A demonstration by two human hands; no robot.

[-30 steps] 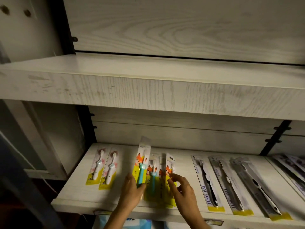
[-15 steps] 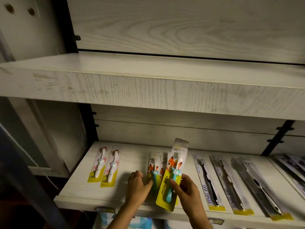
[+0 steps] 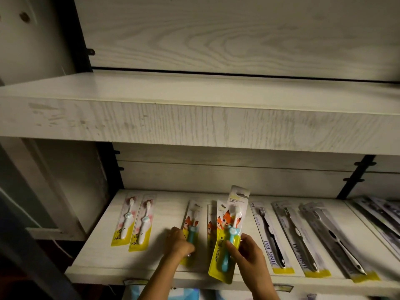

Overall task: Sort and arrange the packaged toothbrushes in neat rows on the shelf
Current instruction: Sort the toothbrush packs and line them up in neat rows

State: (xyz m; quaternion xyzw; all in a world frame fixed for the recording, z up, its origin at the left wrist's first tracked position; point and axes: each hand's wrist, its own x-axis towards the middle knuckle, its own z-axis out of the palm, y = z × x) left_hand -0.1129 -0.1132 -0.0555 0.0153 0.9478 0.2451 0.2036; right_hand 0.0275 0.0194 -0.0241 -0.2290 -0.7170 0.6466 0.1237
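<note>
Item in hand: a fox-print blister pack holding a blue toothbrush on a yellow-footed card [image 3: 232, 226]. It sits at 6 o'clock in the head view, raised off the board. Its hanger end tilts toward 1 o'clock and its yellow foot overhangs the front lip of the lower white wood-grain shelf [image 3: 104, 276].

The right hand [image 3: 249, 254] is clamped on this pack from its 4 o'clock side, thumb across the front and fingers behind the right edge.

The left hand [image 3: 178, 243], at 9 o'clock from that pack, has its fingers curled over the lower end of a second fox-print pack [image 3: 191, 221] lying flat on the shelf. Between the two packs, further fox-print packs [image 3: 211, 226] show as narrow strips, partly hidden; their count cannot be told.

Shelf contents, outward:
- At 9 o'clock, two packs of white toothbrushes with pink print [image 3: 134, 224] lie flat, just beside each other.
- At 3 o'clock, long packs of black toothbrushes marked JING PAI [image 3: 270, 237] lie in a row, yellow feet toward the front edge.
- At far 3 o'clock, more dark packs [image 3: 378, 215] lie on the adjoining section, too blurred to read.

At 12 o'clock, an upper white wood-grain shelf [image 3: 194, 118] spans the view.
</note>
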